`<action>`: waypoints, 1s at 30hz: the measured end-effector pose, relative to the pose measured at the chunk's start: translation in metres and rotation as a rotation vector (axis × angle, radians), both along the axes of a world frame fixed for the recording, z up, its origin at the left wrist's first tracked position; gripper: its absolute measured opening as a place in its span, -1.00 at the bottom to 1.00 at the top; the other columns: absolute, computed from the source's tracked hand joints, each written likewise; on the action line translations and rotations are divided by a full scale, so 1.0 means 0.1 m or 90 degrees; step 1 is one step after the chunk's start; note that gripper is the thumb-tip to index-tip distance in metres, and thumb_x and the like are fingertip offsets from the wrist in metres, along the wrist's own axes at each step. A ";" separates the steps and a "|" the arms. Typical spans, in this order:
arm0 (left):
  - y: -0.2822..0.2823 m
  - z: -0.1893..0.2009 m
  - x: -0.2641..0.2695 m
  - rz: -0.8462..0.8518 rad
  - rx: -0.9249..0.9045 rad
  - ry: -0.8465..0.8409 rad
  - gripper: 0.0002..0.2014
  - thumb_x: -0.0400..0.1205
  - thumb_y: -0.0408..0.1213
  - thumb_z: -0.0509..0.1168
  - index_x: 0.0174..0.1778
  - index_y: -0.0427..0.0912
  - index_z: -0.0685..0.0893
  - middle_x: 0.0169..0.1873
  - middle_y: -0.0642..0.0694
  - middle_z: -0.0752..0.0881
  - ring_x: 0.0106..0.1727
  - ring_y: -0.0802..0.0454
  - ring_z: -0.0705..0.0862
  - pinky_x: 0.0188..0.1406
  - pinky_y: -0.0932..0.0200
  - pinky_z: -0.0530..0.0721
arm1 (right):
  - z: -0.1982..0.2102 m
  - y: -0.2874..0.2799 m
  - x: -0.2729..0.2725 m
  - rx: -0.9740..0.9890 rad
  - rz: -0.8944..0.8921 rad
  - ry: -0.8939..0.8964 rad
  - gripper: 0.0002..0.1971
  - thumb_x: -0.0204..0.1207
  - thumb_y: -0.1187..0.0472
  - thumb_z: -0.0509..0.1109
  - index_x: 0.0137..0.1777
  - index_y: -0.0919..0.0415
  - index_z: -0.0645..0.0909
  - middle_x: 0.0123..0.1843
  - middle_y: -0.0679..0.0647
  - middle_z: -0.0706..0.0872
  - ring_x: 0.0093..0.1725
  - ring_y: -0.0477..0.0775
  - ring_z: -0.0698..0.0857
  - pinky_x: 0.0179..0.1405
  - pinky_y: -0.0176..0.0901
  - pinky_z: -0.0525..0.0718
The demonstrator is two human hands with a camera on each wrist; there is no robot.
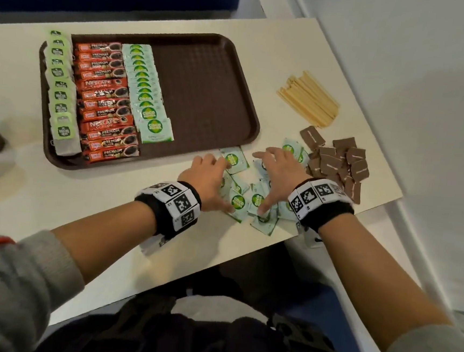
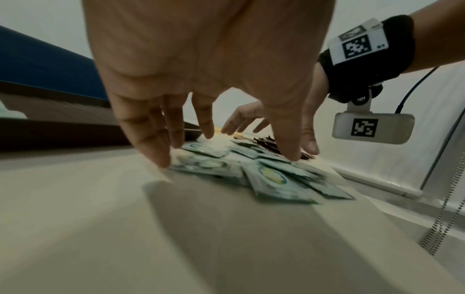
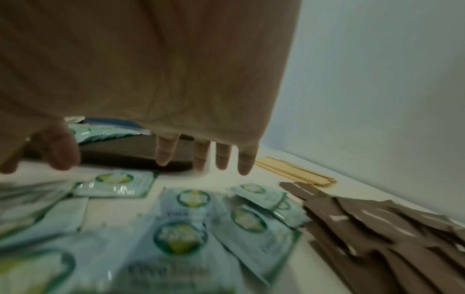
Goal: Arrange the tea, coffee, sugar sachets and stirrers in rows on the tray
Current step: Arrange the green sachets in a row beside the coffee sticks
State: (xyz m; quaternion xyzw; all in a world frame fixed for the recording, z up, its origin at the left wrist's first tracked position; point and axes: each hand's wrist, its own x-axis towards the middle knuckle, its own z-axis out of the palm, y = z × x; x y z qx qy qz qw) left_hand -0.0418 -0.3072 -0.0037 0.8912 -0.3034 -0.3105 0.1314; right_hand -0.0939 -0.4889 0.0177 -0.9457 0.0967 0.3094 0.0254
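A brown tray [image 1: 204, 89] holds three rows at its left: green tea bags [image 1: 61, 88], red coffee sachets [image 1: 105, 100] and green-and-white sachets [image 1: 148, 92]. More green-and-white sachets [image 1: 237, 201] lie scattered on the table in front of the tray. My left hand [image 1: 211, 178] is spread over their left side, its straight fingers [image 2: 163, 157] touching them. Over their right side my right hand [image 1: 277, 177] has its fingers [image 3: 166, 151] spread just above them. Neither hand holds anything. Brown sachets [image 1: 338, 162] and wooden stirrers [image 1: 307, 98] lie to the right.
The tray's right half [image 1: 212, 70] is bare. The loose sachets [image 3: 181, 236] reach close to the table's near edge [image 1: 246, 250]. A wall [image 1: 403, 64] runs along the table's right side. The brown sachet pile [image 3: 377, 228] lies right beside my right hand.
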 end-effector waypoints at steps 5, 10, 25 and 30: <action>-0.13 -0.11 -0.24 -0.017 0.070 -0.065 0.07 0.20 0.35 0.51 0.55 0.08 0.15 0.45 -0.14 0.28 0.44 -0.19 0.27 0.31 -0.16 0.46 | -0.18 -0.08 -0.27 0.024 -0.029 0.044 0.45 -0.14 -0.17 0.74 0.63 -0.09 -0.20 0.69 0.15 -0.19 0.66 0.31 -0.14 0.58 0.36 0.13; -0.22 -0.17 -0.30 0.021 0.034 -0.085 -0.16 0.31 0.24 0.51 0.42 0.00 0.34 0.33 -0.15 0.35 0.34 -0.18 0.32 0.25 -0.09 0.53 | -0.24 -0.07 -0.32 0.062 -0.010 -0.036 0.20 0.02 -0.14 0.71 0.60 -0.12 0.03 0.63 0.11 0.02 0.61 0.27 0.03 0.47 0.36 0.29; -0.39 -0.19 -0.16 0.174 -0.028 0.105 -0.36 0.42 -0.07 0.54 0.33 -0.20 0.44 0.25 -0.17 0.60 0.22 -0.13 0.59 -0.01 0.16 0.47 | -0.28 -0.11 -0.11 0.151 -0.054 -0.091 0.00 0.05 -0.01 0.73 0.48 0.09 0.30 0.42 0.15 0.27 0.44 0.20 0.24 0.45 0.04 0.34; -0.40 -0.12 -0.19 0.167 -0.016 0.075 -0.27 0.38 -0.13 0.57 0.40 -0.20 0.39 0.30 -0.21 0.38 0.20 -0.19 0.59 0.20 0.02 0.56 | -0.28 -0.10 -0.06 0.113 -0.039 -0.091 -0.09 0.07 -0.05 0.70 0.40 0.08 0.34 0.36 0.08 0.33 0.39 0.15 0.28 0.36 0.05 0.34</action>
